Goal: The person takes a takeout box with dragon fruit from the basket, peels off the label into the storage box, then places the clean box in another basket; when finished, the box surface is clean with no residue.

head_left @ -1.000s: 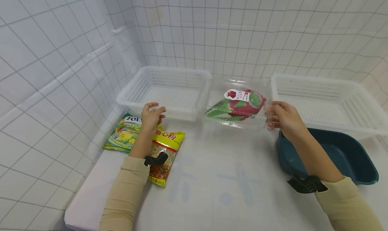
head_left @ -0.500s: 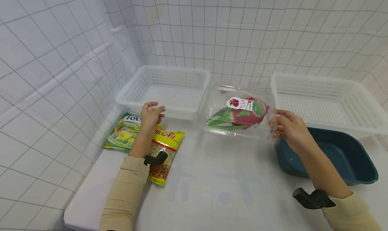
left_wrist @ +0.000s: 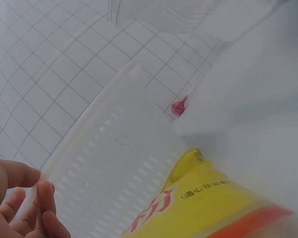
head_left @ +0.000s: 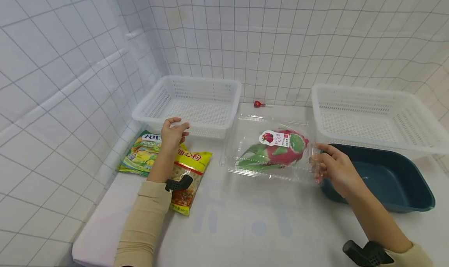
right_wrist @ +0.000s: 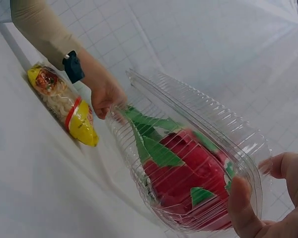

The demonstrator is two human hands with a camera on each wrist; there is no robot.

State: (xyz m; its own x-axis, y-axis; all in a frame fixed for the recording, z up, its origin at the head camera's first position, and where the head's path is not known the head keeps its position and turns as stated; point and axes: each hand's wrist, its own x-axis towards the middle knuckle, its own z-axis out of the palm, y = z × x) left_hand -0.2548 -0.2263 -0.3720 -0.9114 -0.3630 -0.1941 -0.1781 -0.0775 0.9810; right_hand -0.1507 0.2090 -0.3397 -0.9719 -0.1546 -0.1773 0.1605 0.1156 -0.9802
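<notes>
My right hand [head_left: 338, 169] pinches the right end of a clear plastic clamshell box [head_left: 243, 132]. Inside lies a red and green dragon fruit [head_left: 287, 154], with a white label on the lid above it. The right wrist view shows thumb and fingers at the edge of the box. Loosely bent, the fingers of my left hand [head_left: 172, 136] are at the front rim of the left white basket [head_left: 140, 115] and hold nothing. Under the left forearm lie a yellow bag of macaroni [head_left: 189, 169] and a green Fox's candy bag [head_left: 142, 154].
Behind the box, a red lollipop [head_left: 258, 104] lies by the gridded back wall. Another white basket [head_left: 317, 119] stands at the right. In front of it, a dark teal basin [head_left: 403, 181] is partly covered by the right hand.
My right hand has brought the clamshell box lower and toward me, uncovering the lollipop behind it. The left hand has stayed at the basket rim.
</notes>
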